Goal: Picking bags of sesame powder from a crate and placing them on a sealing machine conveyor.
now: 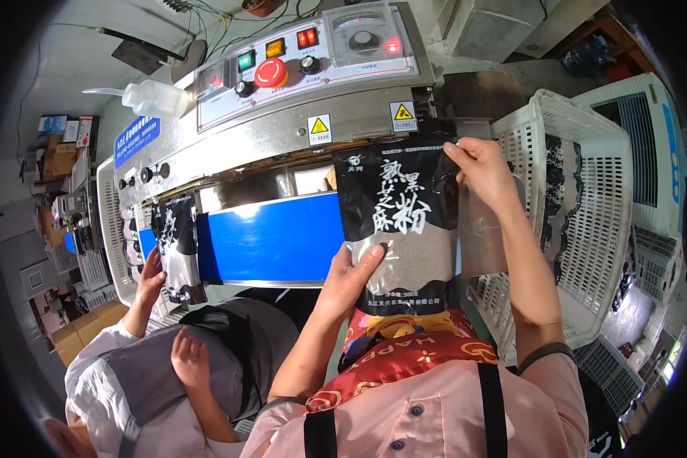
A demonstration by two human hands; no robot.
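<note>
A black stand-up pouch with a clear window showing grey powder [412, 263] hangs upright before me, its top edge at the slot of a steel band sealing machine [252, 129]. With thumb and fingers, my right hand [481, 166] pinches the pouch's top right corner. Lower down, my left hand [355, 275] grips its left side, the thumb lying over the window. Behind the pouch runs the machine's blue conveyor belt [269, 237]. Another filled pouch [177, 252] stands at the belt's left end, beside a co-worker's hand [151, 280].
A co-worker [206, 343] is close on my left. White plastic crates [589, 229] holding pouches stand at my right, and another crate [111, 229] is past the belt's left end. A squeeze bottle [160, 98] rests on the machine beside the control panel [343, 48].
</note>
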